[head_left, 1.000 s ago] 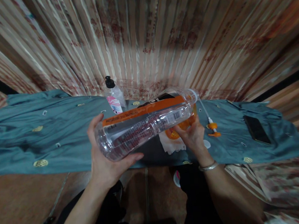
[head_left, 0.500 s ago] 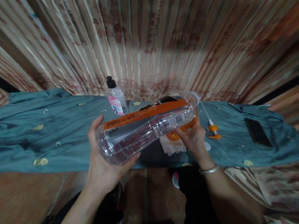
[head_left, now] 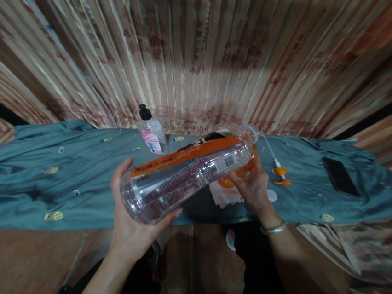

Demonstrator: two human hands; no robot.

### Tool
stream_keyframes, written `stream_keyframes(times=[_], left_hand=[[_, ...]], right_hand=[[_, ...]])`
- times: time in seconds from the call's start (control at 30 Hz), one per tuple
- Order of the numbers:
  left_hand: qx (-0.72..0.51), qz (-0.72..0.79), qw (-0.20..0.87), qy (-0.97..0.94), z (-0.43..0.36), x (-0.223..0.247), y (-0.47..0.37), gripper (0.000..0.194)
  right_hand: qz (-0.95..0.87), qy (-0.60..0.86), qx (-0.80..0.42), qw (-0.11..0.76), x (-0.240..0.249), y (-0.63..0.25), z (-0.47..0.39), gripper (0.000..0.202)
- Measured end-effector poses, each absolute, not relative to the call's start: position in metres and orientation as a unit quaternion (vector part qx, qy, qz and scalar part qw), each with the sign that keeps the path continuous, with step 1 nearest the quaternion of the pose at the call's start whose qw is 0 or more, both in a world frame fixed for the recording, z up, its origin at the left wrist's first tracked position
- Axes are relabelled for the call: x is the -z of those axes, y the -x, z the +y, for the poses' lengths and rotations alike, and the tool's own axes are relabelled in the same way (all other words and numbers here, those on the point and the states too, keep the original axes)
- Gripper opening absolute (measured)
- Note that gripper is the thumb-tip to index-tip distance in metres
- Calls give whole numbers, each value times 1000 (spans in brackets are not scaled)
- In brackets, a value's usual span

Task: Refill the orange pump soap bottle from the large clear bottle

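Observation:
A large clear plastic bottle with an orange and grey label lies tilted in the air, its mouth to the upper right. My left hand is wrapped round its base. Beneath the neck, my right hand grips an orange container, mostly hidden behind the bottle and the fingers. Whether the bottle's mouth touches this container cannot be made out. An orange pump head with a white tube lies on the cloth right of my right hand.
A teal cloth covers the narrow table. On it are a small black-capped bottle, a white tissue, a white disc and a dark phone. Pleated curtains hang behind.
The large bottle has shifted slightly left and down with my left hand. My right hand keeps nearly the same place and grip.

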State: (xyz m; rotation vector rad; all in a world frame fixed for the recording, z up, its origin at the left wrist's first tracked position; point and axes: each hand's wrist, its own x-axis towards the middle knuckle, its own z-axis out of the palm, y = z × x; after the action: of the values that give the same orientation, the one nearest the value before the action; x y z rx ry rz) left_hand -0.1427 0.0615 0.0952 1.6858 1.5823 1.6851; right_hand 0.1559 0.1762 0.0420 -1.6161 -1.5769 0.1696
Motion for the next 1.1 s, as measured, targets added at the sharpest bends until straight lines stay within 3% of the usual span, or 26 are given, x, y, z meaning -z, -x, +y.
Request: stream_keyframes(times=[0.3,0.67,1.1], left_hand=[[-539,555,122,-622,61,-91,154,126],[-566,570,110,-586,61,-106,141,107],[-590,549,58,-589,63,-97,136,114]], right_hand=[[-622,659,-62,419,-40,-156,177,67],[-629,654,-57,417,-39,-158,180,74],[-625,667,-57,402,-37,-159,179,80]])
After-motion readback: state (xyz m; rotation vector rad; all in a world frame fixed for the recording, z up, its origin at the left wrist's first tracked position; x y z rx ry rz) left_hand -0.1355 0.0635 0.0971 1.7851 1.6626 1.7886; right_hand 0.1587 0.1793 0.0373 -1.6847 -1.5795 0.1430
